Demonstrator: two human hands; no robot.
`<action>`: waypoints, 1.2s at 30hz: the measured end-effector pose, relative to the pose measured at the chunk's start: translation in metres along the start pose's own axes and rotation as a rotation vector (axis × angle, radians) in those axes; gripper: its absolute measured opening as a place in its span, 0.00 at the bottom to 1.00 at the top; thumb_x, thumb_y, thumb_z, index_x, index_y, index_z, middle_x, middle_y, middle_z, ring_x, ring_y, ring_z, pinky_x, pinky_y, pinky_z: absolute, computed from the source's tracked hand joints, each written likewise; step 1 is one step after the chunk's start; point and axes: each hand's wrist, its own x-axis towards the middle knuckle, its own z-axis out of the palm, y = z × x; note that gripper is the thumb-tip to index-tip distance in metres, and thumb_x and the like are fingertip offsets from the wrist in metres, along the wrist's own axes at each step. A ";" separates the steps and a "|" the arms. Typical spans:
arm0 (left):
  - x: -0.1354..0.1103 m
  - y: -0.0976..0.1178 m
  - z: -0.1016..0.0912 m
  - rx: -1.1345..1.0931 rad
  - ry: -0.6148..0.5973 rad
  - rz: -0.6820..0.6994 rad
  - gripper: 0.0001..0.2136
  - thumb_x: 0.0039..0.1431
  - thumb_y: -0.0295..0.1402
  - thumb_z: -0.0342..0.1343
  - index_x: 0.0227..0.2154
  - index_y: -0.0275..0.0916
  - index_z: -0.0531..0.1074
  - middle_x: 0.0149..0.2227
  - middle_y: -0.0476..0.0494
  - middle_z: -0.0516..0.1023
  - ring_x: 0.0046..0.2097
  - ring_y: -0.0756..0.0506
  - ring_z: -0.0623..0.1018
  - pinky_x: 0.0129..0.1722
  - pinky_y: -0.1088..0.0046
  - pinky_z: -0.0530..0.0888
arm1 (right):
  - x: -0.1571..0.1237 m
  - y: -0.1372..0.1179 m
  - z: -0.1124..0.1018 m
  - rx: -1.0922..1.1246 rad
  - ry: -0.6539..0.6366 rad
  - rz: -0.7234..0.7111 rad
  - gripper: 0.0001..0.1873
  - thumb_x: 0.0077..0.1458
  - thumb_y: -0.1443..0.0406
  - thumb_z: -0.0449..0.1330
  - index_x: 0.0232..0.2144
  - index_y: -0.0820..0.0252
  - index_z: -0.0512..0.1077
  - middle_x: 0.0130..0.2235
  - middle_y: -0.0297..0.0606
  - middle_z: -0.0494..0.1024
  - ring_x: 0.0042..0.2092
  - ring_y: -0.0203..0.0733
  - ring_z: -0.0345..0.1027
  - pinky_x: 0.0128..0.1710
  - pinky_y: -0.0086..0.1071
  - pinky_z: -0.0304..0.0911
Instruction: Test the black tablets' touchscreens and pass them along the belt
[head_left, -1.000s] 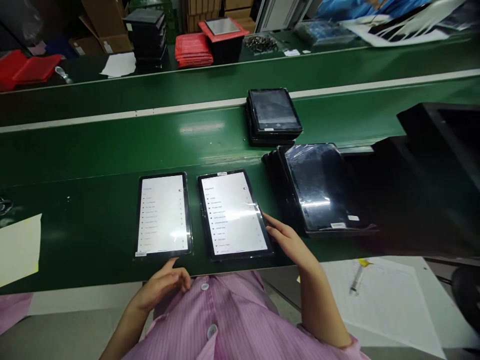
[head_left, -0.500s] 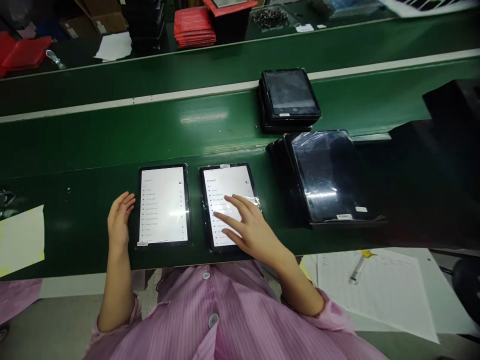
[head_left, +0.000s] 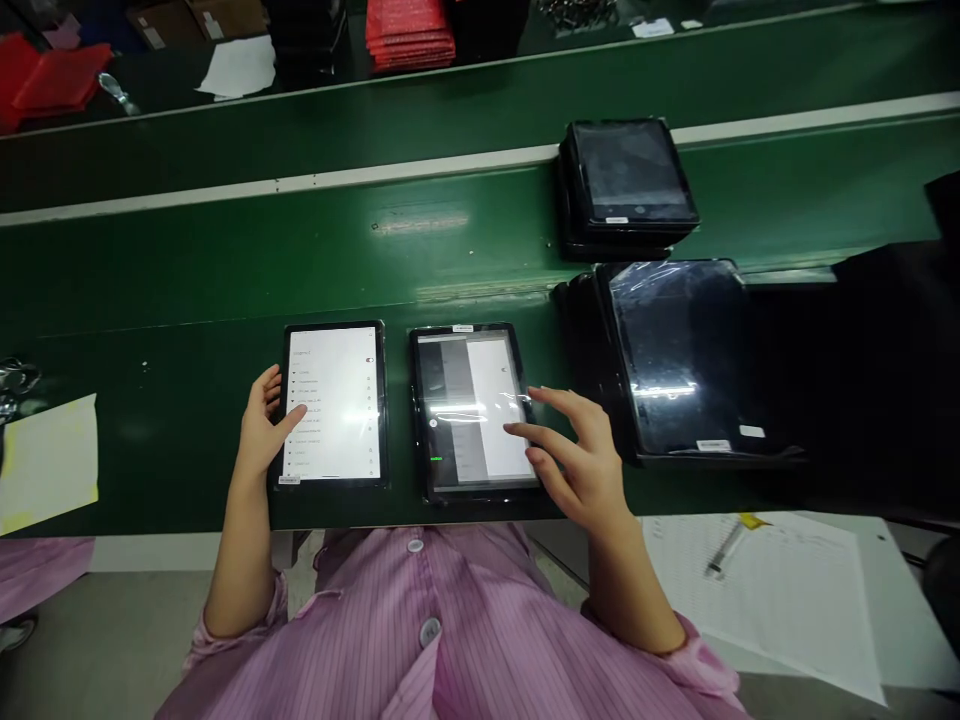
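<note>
At the far left a pale yellow sheet of paper lies flat on the near strip of the green conveyor belt. Next along, the person's left hand rests at the left edge of the left tablet. The thumb lies across the lit screen against a line of the listed text and the other fingers are loosely curled at the bezel. The hand is not closed around anything. That tablet lies flat on the belt, screen up, showing a white settings list.

Just beside it, with a narrow gap between them, lies the right tablet. Its screen is half grey and half white, and glare runs across its film. The right hand hovers over that tablet's right edge with the fingers spread apart. The forefinger reaches onto the white part of the screen, and the hand grasps nothing.

Further right, close to that hand, sits a stack of dark tablets wrapped in shiny film. A second, smaller stack lies beyond it on the belt's far lane. Below these, off the belt's near edge, a pen lies on a printed form. At the back, across the belt, red pouches are piled up.
</note>
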 end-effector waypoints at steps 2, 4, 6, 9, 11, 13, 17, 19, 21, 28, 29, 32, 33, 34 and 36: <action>0.001 -0.001 0.000 -0.057 0.010 -0.016 0.36 0.51 0.43 0.66 0.62 0.45 0.63 0.59 0.37 0.68 0.61 0.36 0.69 0.60 0.57 0.66 | -0.003 0.002 -0.001 -0.025 0.015 0.008 0.14 0.67 0.62 0.51 0.42 0.54 0.77 0.55 0.46 0.70 0.56 0.55 0.64 0.56 0.54 0.60; 0.003 -0.004 -0.002 -0.151 0.029 -0.014 0.31 0.56 0.46 0.61 0.61 0.44 0.64 0.58 0.38 0.70 0.59 0.38 0.71 0.59 0.59 0.66 | -0.004 0.000 0.003 -0.044 -0.014 0.012 0.15 0.67 0.61 0.51 0.43 0.54 0.77 0.56 0.46 0.69 0.57 0.55 0.64 0.56 0.54 0.60; 0.005 -0.008 -0.004 -0.224 0.037 -0.015 0.29 0.58 0.47 0.58 0.60 0.43 0.66 0.57 0.39 0.71 0.57 0.40 0.72 0.58 0.62 0.67 | -0.004 -0.004 0.010 -0.069 -0.077 0.000 0.16 0.67 0.59 0.50 0.45 0.54 0.77 0.57 0.47 0.68 0.58 0.56 0.62 0.57 0.56 0.58; 0.008 -0.013 -0.007 -0.269 0.018 -0.030 0.31 0.52 0.44 0.60 0.59 0.43 0.66 0.55 0.41 0.72 0.55 0.40 0.72 0.55 0.64 0.68 | -0.003 -0.011 0.020 -0.109 -0.177 -0.029 0.19 0.67 0.55 0.50 0.49 0.51 0.77 0.60 0.48 0.66 0.61 0.58 0.58 0.60 0.60 0.52; 0.009 -0.014 -0.009 -0.281 -0.012 -0.026 0.34 0.47 0.42 0.61 0.60 0.44 0.66 0.55 0.42 0.72 0.55 0.40 0.72 0.53 0.65 0.69 | -0.002 -0.015 0.025 -0.118 -0.220 -0.042 0.20 0.67 0.53 0.50 0.51 0.48 0.76 0.63 0.46 0.64 0.62 0.59 0.55 0.62 0.61 0.49; 0.009 -0.015 -0.011 -0.278 -0.042 -0.005 0.36 0.44 0.41 0.62 0.60 0.45 0.65 0.56 0.42 0.71 0.56 0.39 0.70 0.53 0.65 0.69 | -0.001 -0.016 0.026 -0.113 -0.228 -0.055 0.20 0.66 0.52 0.50 0.51 0.47 0.76 0.64 0.46 0.62 0.63 0.59 0.54 0.62 0.62 0.48; 0.006 -0.015 -0.013 -0.283 -0.104 0.051 0.39 0.43 0.41 0.61 0.62 0.48 0.61 0.57 0.43 0.69 0.58 0.38 0.68 0.53 0.63 0.68 | 0.000 -0.015 0.029 -0.096 -0.173 -0.078 0.21 0.67 0.51 0.48 0.50 0.48 0.77 0.63 0.47 0.62 0.63 0.59 0.54 0.62 0.61 0.48; 0.004 -0.015 -0.013 -0.286 -0.121 0.069 0.40 0.44 0.43 0.62 0.63 0.49 0.58 0.57 0.43 0.68 0.59 0.38 0.68 0.53 0.62 0.68 | 0.000 -0.015 0.032 -0.116 -0.165 -0.069 0.20 0.67 0.51 0.49 0.48 0.47 0.78 0.62 0.46 0.63 0.62 0.59 0.55 0.62 0.62 0.46; 0.003 -0.016 -0.014 -0.262 -0.139 0.083 0.42 0.45 0.44 0.63 0.64 0.50 0.56 0.58 0.42 0.66 0.60 0.37 0.67 0.53 0.61 0.67 | -0.002 -0.015 0.034 -0.155 -0.140 -0.058 0.18 0.66 0.52 0.51 0.45 0.45 0.78 0.62 0.43 0.64 0.61 0.59 0.56 0.62 0.64 0.43; 0.002 -0.019 -0.013 -0.254 -0.125 0.100 0.43 0.45 0.40 0.64 0.65 0.53 0.51 0.59 0.43 0.66 0.60 0.38 0.67 0.54 0.59 0.66 | -0.009 -0.003 0.022 -0.088 0.087 0.119 0.20 0.67 0.54 0.47 0.53 0.48 0.73 0.59 0.45 0.64 0.58 0.58 0.60 0.61 0.62 0.46; 0.002 -0.020 -0.013 -0.308 -0.113 0.084 0.42 0.46 0.42 0.63 0.64 0.53 0.52 0.58 0.43 0.68 0.59 0.38 0.68 0.54 0.59 0.66 | -0.009 -0.001 0.021 -0.079 0.076 0.134 0.19 0.67 0.56 0.47 0.53 0.48 0.72 0.59 0.45 0.65 0.58 0.57 0.60 0.61 0.61 0.47; 0.003 -0.020 -0.011 -0.367 -0.068 0.040 0.37 0.46 0.43 0.60 0.62 0.51 0.57 0.56 0.44 0.71 0.57 0.38 0.70 0.52 0.60 0.66 | -0.009 0.003 0.022 -0.093 0.038 0.125 0.17 0.66 0.58 0.50 0.52 0.48 0.72 0.57 0.44 0.66 0.57 0.56 0.60 0.62 0.61 0.47; 0.004 -0.020 -0.011 -0.355 -0.056 0.038 0.37 0.47 0.43 0.60 0.62 0.50 0.58 0.56 0.44 0.71 0.57 0.38 0.70 0.52 0.60 0.66 | -0.008 0.003 0.023 -0.098 0.021 0.117 0.17 0.66 0.58 0.50 0.52 0.48 0.72 0.57 0.44 0.66 0.57 0.55 0.60 0.62 0.61 0.47; 0.004 -0.020 -0.010 -0.339 -0.049 0.042 0.36 0.47 0.43 0.60 0.62 0.50 0.58 0.56 0.43 0.70 0.57 0.38 0.69 0.52 0.60 0.66 | -0.008 0.002 0.024 -0.105 0.004 0.114 0.17 0.67 0.58 0.50 0.52 0.48 0.72 0.57 0.44 0.66 0.58 0.55 0.60 0.62 0.61 0.47; 0.004 -0.021 -0.009 -0.314 -0.050 0.053 0.36 0.48 0.44 0.59 0.62 0.49 0.58 0.56 0.43 0.70 0.58 0.39 0.69 0.53 0.61 0.66 | -0.005 0.000 0.028 -0.130 -0.045 0.119 0.17 0.67 0.58 0.50 0.53 0.48 0.72 0.58 0.44 0.65 0.59 0.55 0.58 0.62 0.61 0.47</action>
